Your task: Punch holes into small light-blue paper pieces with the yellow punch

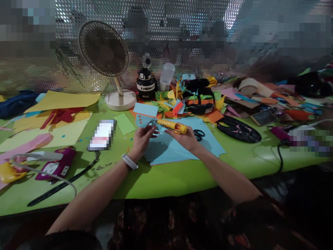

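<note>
My right hand is closed around a long yellow tool with a grey front end and a rounded rear end; its exact kind is unclear. My left hand, with a light watch band on the wrist, pinches a light blue piece of paper marked with small red diamond shapes. The tool's grey end meets this paper near my left fingertips, where the contact is too small to make out. Below both hands lies a stack of blue paper sheets. Black-handled scissors rest on it, partly behind my right hand.
A desk fan, a black bottle and a heap of colored paper scraps stand at the back. On the left are a phone and a purple power bank with a cable. A black oval item lies right.
</note>
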Action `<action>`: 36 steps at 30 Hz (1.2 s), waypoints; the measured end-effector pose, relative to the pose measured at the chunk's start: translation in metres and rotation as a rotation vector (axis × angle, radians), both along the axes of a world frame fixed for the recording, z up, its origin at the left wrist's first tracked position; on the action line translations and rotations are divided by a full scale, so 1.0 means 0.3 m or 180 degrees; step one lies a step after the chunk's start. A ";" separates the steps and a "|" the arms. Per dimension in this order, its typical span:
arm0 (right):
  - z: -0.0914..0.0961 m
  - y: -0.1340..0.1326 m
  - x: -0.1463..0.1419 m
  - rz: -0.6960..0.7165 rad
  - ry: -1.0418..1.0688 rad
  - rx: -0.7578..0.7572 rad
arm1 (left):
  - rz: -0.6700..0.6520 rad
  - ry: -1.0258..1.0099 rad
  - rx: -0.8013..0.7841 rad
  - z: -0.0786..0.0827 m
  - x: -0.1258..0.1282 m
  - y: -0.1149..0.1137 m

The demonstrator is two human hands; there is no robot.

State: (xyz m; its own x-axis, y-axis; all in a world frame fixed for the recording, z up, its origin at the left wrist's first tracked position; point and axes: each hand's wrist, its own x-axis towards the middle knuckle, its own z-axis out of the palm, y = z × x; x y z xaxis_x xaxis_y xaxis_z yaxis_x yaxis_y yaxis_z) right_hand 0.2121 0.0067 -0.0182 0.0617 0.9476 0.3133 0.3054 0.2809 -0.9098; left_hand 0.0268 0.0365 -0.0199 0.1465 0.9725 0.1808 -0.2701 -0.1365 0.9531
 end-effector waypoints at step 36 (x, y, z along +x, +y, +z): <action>-0.008 -0.002 -0.001 -0.0034 -0.0049 0.0157 | -0.0026 -0.0013 -0.0134 0.000 -0.003 0.000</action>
State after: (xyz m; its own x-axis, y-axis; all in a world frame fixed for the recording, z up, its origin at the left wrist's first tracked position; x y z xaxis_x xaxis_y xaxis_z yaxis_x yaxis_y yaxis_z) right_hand 0.2119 0.0061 -0.0205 0.0666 0.9304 0.3605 0.3225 0.3219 -0.8902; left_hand 0.0261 0.0365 -0.0201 0.1537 0.9781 0.1403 -0.2751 -0.0941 0.9568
